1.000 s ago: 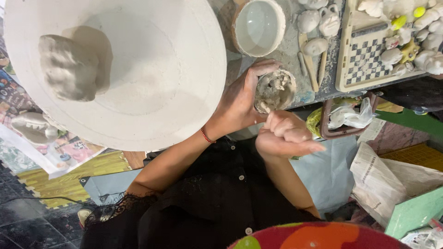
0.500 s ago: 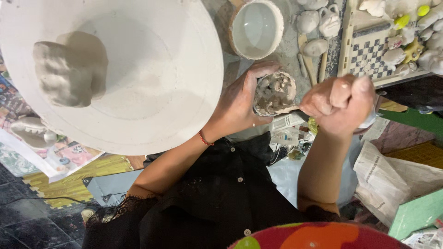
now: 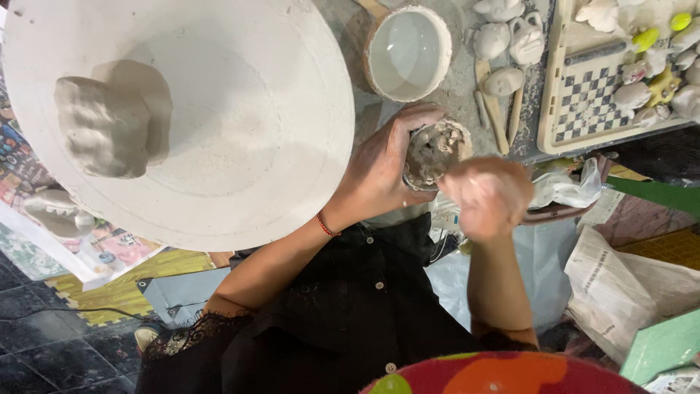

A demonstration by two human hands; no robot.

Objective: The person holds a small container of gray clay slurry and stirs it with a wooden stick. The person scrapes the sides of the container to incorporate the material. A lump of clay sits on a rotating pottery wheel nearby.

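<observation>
A dusty grey work table (image 3: 452,87) carries a large white round bat (image 3: 240,146) with a lump of grey clay (image 3: 102,128) on it, a white bowl (image 3: 408,51) of cloudy liquid, wooden modelling tools (image 3: 496,109), small clay figures (image 3: 503,36) and a chequered tray (image 3: 583,95). The left hand (image 3: 383,171) wraps its fingers around a small clay-smeared cup (image 3: 434,153), held off the table edge above the lap. The right hand (image 3: 487,195), blurred, sits closed just beside the cup's rim; whether it holds anything cannot be told. Risk: wet clay makes the cup slippery, and it could drop onto the dark clothing (image 3: 350,314) or floor.
</observation>
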